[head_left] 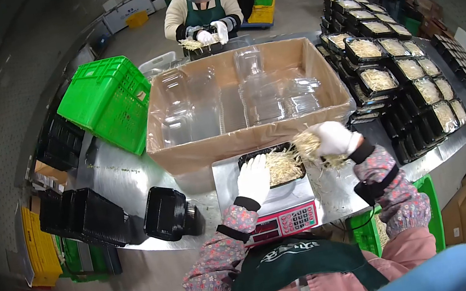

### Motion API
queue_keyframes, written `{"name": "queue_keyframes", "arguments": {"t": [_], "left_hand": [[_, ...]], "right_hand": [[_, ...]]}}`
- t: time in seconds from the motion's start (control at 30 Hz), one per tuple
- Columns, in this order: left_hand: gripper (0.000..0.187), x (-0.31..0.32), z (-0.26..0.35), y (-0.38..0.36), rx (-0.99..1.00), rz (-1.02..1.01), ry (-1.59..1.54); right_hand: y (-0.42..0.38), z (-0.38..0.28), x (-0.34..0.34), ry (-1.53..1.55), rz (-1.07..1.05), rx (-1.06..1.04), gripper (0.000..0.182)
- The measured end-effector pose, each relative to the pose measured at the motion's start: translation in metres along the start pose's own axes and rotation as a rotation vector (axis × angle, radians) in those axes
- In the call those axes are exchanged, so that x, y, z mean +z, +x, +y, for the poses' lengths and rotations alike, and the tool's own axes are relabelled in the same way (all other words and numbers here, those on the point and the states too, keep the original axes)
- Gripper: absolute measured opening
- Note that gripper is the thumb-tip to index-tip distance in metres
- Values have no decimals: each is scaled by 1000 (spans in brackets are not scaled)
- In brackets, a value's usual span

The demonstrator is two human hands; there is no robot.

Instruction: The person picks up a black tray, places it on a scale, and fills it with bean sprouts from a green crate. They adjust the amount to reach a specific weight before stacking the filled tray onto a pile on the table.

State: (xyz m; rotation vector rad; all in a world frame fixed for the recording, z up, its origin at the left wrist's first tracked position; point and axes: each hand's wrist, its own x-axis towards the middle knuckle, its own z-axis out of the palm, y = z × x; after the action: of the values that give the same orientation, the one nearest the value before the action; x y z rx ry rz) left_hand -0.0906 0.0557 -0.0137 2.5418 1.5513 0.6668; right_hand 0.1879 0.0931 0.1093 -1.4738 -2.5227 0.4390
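Weighing step: black tray (pixel 273 166) of bean sprouts (pixel 281 166) sits on the scale (pixel 283 213), which stands at the near edge of the steel bench (pixel 123 181), just in front of the cardboard box (pixel 249 134) of clear lids (pixel 273 93). Left hand (pixel 254 180), white glove, lies flat on the tray's left end, fingers together, pressing on the sprouts. Right hand (pixel 334 138) is at the tray's right end, fingers clamped on a loose bunch of sprouts (pixel 314 151) that hangs partly over the tray rim. To do this well, I'd say: lift the left hand off before reading the display, since any pressure falsifies the weight; add or pull the bunch in small pinches; tuck strands inside the rim so a lid can seat. Display digits not legible from here. Filled trays (pixel 391 68) are stacked along the right edge of the bench, empty black trays (pixel 83 218) nested on their side at the left near edge, green crate (pixel 107 101) tilted at the far left. A co-worker (pixel 201 13) across the far edge handles sprouts too.
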Motion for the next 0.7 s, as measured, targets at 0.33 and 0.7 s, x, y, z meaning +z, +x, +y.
{"name": "queue_keyframes", "arguments": {"t": [0.33, 0.7], "left_hand": [[45, -46, -33, -10, -287, 205, -889], [35, -38, 13, 16, -126, 126, -321]], "right_hand": [[-98, 106, -1, 615, 182, 336, 39], [-72, 99, 4, 740, 116, 264, 43]]}}
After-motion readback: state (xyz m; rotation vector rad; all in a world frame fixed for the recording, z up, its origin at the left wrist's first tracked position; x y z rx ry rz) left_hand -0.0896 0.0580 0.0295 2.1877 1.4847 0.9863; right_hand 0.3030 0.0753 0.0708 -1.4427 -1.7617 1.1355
